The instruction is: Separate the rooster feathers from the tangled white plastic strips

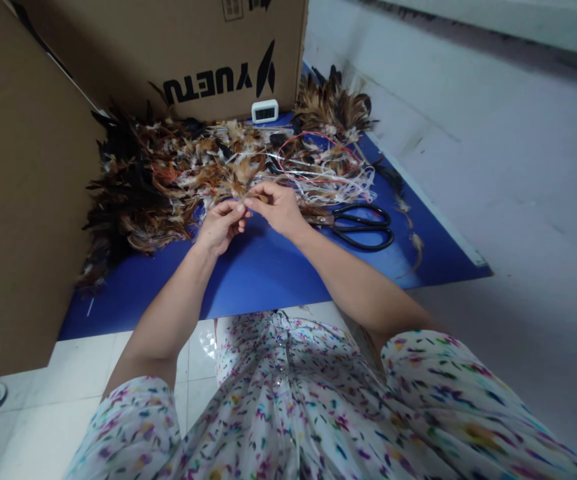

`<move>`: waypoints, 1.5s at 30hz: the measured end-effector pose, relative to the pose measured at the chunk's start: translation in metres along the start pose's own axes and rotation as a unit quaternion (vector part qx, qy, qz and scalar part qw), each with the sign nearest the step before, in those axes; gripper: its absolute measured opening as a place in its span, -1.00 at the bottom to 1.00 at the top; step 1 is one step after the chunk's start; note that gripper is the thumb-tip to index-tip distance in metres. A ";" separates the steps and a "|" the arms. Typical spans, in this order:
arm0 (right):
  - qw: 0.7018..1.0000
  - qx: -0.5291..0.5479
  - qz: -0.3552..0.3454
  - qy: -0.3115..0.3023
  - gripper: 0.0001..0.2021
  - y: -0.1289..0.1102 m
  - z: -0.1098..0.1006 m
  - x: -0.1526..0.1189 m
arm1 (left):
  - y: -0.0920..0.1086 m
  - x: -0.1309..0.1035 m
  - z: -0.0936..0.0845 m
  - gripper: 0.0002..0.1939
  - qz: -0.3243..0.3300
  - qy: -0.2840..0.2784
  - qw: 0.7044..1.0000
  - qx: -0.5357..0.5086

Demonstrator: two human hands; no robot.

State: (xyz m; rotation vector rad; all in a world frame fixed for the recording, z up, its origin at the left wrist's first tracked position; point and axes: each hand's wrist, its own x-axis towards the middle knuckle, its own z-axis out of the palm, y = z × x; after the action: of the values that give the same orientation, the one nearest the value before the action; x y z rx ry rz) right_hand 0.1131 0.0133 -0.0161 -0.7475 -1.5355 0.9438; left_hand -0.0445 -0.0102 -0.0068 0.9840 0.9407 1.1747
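Note:
My left hand point(222, 225) and my right hand point(276, 208) meet fingertip to fingertip over the near side of a heap of brown and black feathers point(168, 167). Both pinch the base of a small brown feather point(242, 175), which points away from me. The exact grip point is too small to make out. Right of my right hand lie scissors point(363, 227) with black handles, their blades partly hidden. White and red ties point(338, 170) lie in loops behind the scissors.
A blue board point(268, 280) bears everything. Cardboard boxes stand at the left point(23, 200) and back point(168, 47). A small white clock point(265, 111) sits before the back box. More feathers point(333, 107) are bunched at the back right, near a pale wall point(468, 133).

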 end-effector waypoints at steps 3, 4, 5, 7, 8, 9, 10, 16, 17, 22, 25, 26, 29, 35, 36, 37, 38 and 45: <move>1.000 -0.009 0.008 -0.003 -0.82 0.000 0.000 0.000 | 0.001 -0.001 0.001 -0.75 -0.002 0.008 1.000 0.011; 1.000 -0.014 0.007 -0.003 -0.83 0.000 0.000 0.000 | 0.001 -0.001 0.002 -0.75 -0.002 0.009 1.000 0.013; 1.000 -0.017 0.005 -0.002 -0.84 0.000 0.000 0.000 | 0.002 -0.001 0.002 -0.74 -0.001 0.009 1.000 0.014; 1.000 -0.022 0.001 -0.004 -0.86 0.000 0.000 0.000 | 0.002 -0.001 0.003 -0.73 0.003 0.010 1.000 0.017; 1.000 -0.026 -0.001 -0.005 -0.87 0.000 0.000 0.000 | 0.002 -0.001 0.003 -0.73 0.005 0.011 1.000 0.019; 1.000 -0.031 -0.003 -0.006 -0.88 0.000 0.000 0.001 | 0.002 0.000 0.003 -0.73 0.009 0.011 1.000 0.021; 0.999 -0.036 -0.003 -0.005 -0.88 -0.001 0.000 0.001 | 0.002 0.000 0.003 -0.73 0.016 0.011 1.000 0.024; 0.999 -0.046 -0.003 0.019 -0.87 -0.002 0.001 0.000 | -0.001 0.001 0.001 -0.69 0.060 -0.002 0.997 0.041; 0.999 -0.046 -0.003 0.020 -0.86 -0.003 0.001 -0.001 | -0.001 0.001 0.001 -0.68 0.065 -0.004 0.997 0.043; 0.998 -0.049 0.003 0.036 -0.86 -0.002 0.004 -0.002 | -0.001 0.001 0.001 -0.68 0.059 0.002 0.997 0.051; 0.999 -0.032 0.006 0.040 -0.82 -0.002 0.004 -0.002 | -0.001 0.000 0.001 -0.68 0.060 -0.003 0.997 0.043; 0.999 -0.025 0.008 0.039 -0.80 -0.003 0.004 -0.002 | -0.001 0.001 0.001 -0.67 0.063 -0.008 0.997 0.040; 0.999 -0.012 0.012 0.033 -0.70 -0.004 0.003 -0.001 | -0.002 0.003 -0.001 -0.61 0.075 -0.022 0.996 0.035; 0.998 0.024 0.026 0.049 -0.67 -0.003 0.000 0.003 | -0.003 0.010 -0.010 -0.54 0.120 -0.024 0.992 0.042; 0.998 0.025 0.031 0.054 -0.69 -0.002 0.000 0.003 | -0.003 0.011 -0.012 -0.54 0.131 -0.022 0.990 0.047; 0.997 0.023 0.035 0.058 -0.73 -0.001 -0.001 0.004 | -0.002 0.012 -0.014 -0.54 0.142 -0.021 0.988 0.053; 0.997 0.017 0.038 0.061 -0.76 0.000 -0.002 0.004 | -0.001 0.013 -0.015 -0.54 0.154 -0.021 0.986 0.060; 0.993 -0.102 0.035 0.045 -0.94 -0.001 -0.005 0.002 | 0.013 0.021 -0.034 -0.55 0.263 0.019 0.963 0.060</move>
State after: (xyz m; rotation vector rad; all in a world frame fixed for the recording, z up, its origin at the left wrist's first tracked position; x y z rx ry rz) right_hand 0.1177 0.0150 -0.0139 -0.9831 -1.5490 0.7998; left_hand -0.0771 0.0153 -0.0059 1.3644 0.8080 1.5947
